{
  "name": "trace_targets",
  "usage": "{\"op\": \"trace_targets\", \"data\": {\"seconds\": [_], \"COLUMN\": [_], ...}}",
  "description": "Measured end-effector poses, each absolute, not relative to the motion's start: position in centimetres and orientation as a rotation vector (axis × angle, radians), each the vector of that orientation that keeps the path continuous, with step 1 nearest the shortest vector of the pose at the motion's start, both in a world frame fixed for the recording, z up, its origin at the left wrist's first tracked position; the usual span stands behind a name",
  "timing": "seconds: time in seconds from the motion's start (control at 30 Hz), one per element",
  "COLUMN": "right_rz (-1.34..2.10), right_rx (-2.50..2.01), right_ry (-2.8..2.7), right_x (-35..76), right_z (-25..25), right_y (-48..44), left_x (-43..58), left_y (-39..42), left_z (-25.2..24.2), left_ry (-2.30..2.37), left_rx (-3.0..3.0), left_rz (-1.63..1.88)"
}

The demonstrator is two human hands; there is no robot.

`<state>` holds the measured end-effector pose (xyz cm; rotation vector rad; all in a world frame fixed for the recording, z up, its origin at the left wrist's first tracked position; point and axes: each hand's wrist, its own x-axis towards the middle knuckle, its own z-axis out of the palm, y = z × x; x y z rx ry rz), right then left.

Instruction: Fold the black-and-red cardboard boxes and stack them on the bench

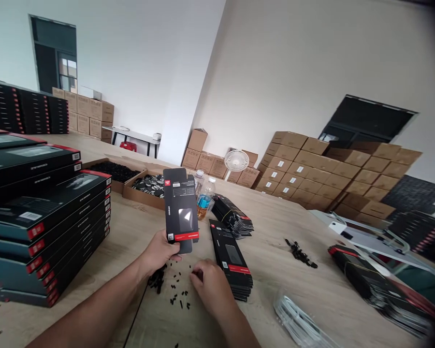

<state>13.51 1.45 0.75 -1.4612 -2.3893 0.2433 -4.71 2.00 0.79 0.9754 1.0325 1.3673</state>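
Observation:
My left hand (pixel 162 252) is closed on the lower edge of a black packaging box (pixel 174 205), held upright above the table; it has a clear window, a red stripe and end flaps sticking out. My right hand (pixel 210 282) is low over the table with fingers curled together; whatever they hold, if anything, is hidden. Small black pieces (pixel 181 304) lie scattered between my hands, and a heap of black parts (pixel 157 279) sits below my left wrist. Beside my right hand is a stack of flat black boxes (pixel 232 256), with another bundle of flat boxes (pixel 230 212) behind it.
Finished black boxes (pixel 47 232) are piled high at left. Behind are open cartons of parts (pixel 145 191) and a bottle (pixel 205 198). To the right lie bagged white cables (pixel 297 319), black clips (pixel 300 253) and a banded bundle (pixel 377 285). Cardboard boxes (pixel 304 169) line the wall.

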Motion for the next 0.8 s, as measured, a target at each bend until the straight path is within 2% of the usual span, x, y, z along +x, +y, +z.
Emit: {"op": "trace_targets", "data": {"seconds": [0.2, 0.6, 0.8], "right_rz": [0.145, 0.277, 0.199], "right_rx": [-1.472, -1.418, -1.393], "right_ry": [-2.402, -2.308, -2.309], "right_x": [13.74, 14.24, 14.09], "right_z": [0.57, 0.22, -0.24], "right_y": [1.37, 2.26, 2.22], "left_x": [-4.49, -4.56, -4.42], "left_y": [1.78, 2.15, 2.17], "left_z": [0.85, 0.18, 0.29], "left_ry": [1.038, 0.913, 0.888], "left_rx": [1.027, 0.928, 0.844], "left_rz": [1.386, 1.423, 1.456]}}
